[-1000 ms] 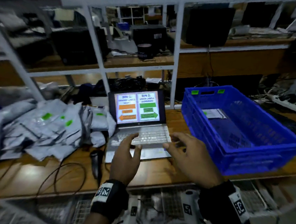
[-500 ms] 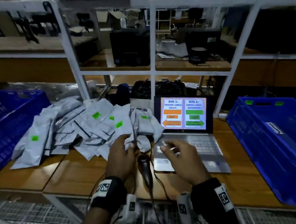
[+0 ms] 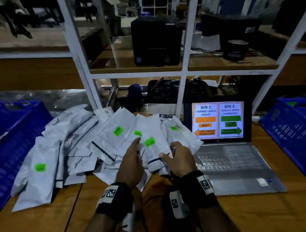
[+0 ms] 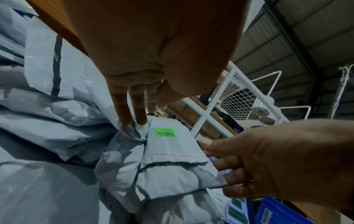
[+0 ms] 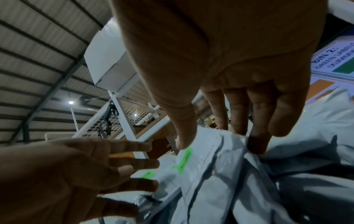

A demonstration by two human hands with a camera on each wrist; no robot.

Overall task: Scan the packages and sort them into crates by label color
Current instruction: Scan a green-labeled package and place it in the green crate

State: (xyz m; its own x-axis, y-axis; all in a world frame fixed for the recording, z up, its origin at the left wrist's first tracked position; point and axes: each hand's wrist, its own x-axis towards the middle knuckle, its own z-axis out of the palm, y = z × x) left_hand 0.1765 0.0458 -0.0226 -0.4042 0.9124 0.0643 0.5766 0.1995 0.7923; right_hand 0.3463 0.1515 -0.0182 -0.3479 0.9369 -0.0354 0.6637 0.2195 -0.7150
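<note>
A heap of grey mailer packages (image 3: 79, 147) with green labels lies on the wooden table. One green-label package (image 3: 153, 130) sits at the heap's right end, between my hands. My left hand (image 3: 135, 150) reaches in with straight fingers (image 4: 132, 119) that touch the pile at this package's left edge (image 4: 168, 166). My right hand (image 3: 171, 150) grips the package's right edge (image 5: 210, 166), thumb on top and fingers behind the edge. A dark scanner (image 3: 171, 178) with a red light peeks out under my right wrist, mostly hidden.
An open laptop (image 3: 217, 154) showing bin instructions stands right of the heap. A blue crate (image 3: 5, 143) is at the far left and another blue crate (image 3: 293, 133) at the far right. White shelf posts (image 3: 183, 82) rise behind the table.
Both hands moved left from the laptop keyboard into the package heap. The right hand now grips a green-label package. The view swung left, bringing the left crate in.
</note>
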